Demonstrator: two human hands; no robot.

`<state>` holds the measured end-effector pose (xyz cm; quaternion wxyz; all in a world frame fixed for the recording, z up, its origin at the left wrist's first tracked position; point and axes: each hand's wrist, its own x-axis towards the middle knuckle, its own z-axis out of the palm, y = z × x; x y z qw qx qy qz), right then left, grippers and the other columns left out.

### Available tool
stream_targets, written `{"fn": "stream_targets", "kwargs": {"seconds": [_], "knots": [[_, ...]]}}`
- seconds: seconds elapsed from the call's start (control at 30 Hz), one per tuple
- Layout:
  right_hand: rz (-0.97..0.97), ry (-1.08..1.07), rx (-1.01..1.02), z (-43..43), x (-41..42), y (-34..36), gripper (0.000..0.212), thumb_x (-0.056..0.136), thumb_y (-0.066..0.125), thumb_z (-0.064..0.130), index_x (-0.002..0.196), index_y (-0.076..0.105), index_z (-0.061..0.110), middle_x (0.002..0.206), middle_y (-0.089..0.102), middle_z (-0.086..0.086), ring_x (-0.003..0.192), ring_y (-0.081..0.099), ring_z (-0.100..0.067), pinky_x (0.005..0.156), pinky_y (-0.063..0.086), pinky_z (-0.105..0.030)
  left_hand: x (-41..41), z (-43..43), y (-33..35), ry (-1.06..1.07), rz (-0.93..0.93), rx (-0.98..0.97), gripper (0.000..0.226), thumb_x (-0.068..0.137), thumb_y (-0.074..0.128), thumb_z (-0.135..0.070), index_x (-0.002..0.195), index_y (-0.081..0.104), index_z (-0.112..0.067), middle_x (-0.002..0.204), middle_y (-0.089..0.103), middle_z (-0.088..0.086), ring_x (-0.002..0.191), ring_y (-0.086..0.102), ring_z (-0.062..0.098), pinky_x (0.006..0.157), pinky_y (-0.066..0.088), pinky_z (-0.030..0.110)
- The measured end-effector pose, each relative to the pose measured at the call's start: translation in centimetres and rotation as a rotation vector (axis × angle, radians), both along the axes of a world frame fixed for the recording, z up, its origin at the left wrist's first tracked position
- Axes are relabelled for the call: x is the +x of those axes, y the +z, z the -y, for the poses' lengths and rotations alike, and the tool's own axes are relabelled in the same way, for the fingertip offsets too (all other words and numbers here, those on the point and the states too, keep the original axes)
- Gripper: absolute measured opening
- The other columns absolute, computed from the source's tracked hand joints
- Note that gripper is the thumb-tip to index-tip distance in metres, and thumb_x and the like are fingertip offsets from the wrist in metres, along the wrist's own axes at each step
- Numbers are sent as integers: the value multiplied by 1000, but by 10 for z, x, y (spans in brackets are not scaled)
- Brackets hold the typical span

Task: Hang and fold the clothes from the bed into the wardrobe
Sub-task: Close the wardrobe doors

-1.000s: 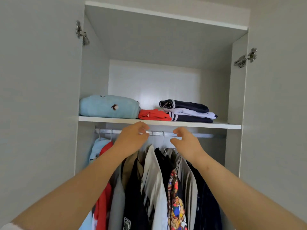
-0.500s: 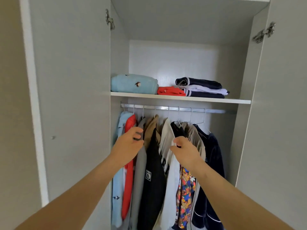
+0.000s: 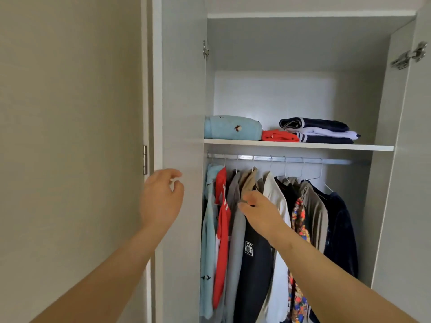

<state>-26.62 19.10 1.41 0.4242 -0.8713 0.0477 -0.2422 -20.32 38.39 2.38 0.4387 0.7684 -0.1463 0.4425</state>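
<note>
Before the open wardrobe (image 3: 382,94), both hands empty.
Left hand (image 3: 161,201) loosely curled at 9 o'clock; right hand (image 3: 261,212) touches hanging clothes (image 3: 254,264).

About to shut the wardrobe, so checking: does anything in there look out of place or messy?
Nothing stands out. Folded clothes sit stacked on the shelf, and the garments hang in a row from the rail.

Hands drawn off the hanging clothes, view swung left

The left hand (image 3: 161,201) has left the garments and now sits before the open left door (image 3: 183,113), fingers loosely curled; the right hand (image 3: 261,212) has slid left onto the grey and tan garments (image 3: 238,229).
</note>
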Motion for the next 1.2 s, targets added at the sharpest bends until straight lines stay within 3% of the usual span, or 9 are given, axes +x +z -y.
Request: {"fn": "stream_targets", "kwargs": {"seconds": [0.1,0.23,0.43,0.53,0.63,0.8,0.93,1.07,1.2], "knots": [[12,12,-6,-28,7,0,30,95,49,19,124,50,12,98,48,5,68,42,4,51,33,6,7,-26,2,146,120,68,29,77,59,-1,104,65,-12,109,58,9,101,51,32,84,34,35],[25,-7,7,-52,10,1,29,95,48,18,124,50,12,100,48,4,69,43,3,50,33,5,16,-39,2,-274,-108,-114,49,84,59,-6,129,43,-15,119,51,-4,104,55,19,90,50,41],[6,-59,50,-63,6,1,22,95,49,19,116,51,13,89,49,8,77,51,-5,51,37,1,24,-42,-6,-304,-132,-234,31,86,62,-15,114,51,-19,103,62,-4,86,62,13,76,55,33],[-12,-98,28,-57,0,2,30,95,49,20,124,49,14,99,47,6,86,46,-8,71,38,-10,16,-30,-8,-305,-132,-303,30,86,60,-12,116,55,-16,100,60,-11,82,60,8,69,50,24],[-31,-133,44,-49,-7,-1,29,95,49,21,123,49,14,109,48,4,97,46,-12,82,36,-22,7,-18,-11,-338,-136,-336,34,87,58,-9,120,55,-14,103,60,-11,87,56,6,77,49,26],[-41,-179,82,-24,-14,-3,32,94,49,22,126,48,16,129,50,-4,105,50,-17,82,36,-23,-3,9,-19,-375,-84,-220,37,90,56,-15,127,53,-19,103,56,-15,85,54,2,68,42,12],[-30,-212,63,5,-12,-3,31,94,49,24,124,49,18,129,52,-2,94,49,-12,77,36,-22,-3,44,-26,-367,-52,-122,43,93,52,-17,135,47,-22,123,61,-4,101,62,15,85,52,32],[-22,-211,49,42,-7,1,29,94,50,23,122,50,20,127,51,1,78,51,-3,61,39,-12,2,81,-28,-245,152,-11,40,84,60,-13,124,59,-12,117,66,1,96,65,24,82,44,28],[-28,-219,11,87,-2,7,32,94,50,23,125,50,18,129,52,-1,86,50,-7,72,38,-19,11,123,-30,-224,302,88,45,82,50,-30,120,62,-6,118,65,7,103,63,29,87,43,40]]}}
